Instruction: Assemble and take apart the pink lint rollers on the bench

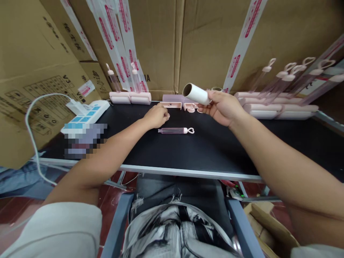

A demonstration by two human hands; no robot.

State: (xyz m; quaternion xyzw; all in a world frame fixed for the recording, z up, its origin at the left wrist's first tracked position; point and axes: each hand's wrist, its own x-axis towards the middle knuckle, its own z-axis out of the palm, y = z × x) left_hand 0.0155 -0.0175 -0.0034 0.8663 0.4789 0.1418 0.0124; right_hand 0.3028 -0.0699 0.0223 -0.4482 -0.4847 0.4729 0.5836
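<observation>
My right hand (221, 105) grips a white hollow roll (197, 94), tilted with its open brown core facing left. My left hand (156, 116) rests low over the black table, its fingers curled; a bit of pale pink shows at the fingertips, too small to name. Just behind it lies an open pink casing half (172, 105), and a second casing half (189, 106) sits to its right, with small pink round pieces (191, 110) in front. Nearer me, a clear pink handle (173, 130) with a white heart-shaped loop lies flat on the tabletop.
Finished-looking pink rollers with upright handles stand at back left (130, 98) and back right (276, 111). A white power strip (90, 113) with a plugged cable lies on the left. Cardboard boxes (204, 46) wall the back. The table's metal edge (188, 172) runs before my lap.
</observation>
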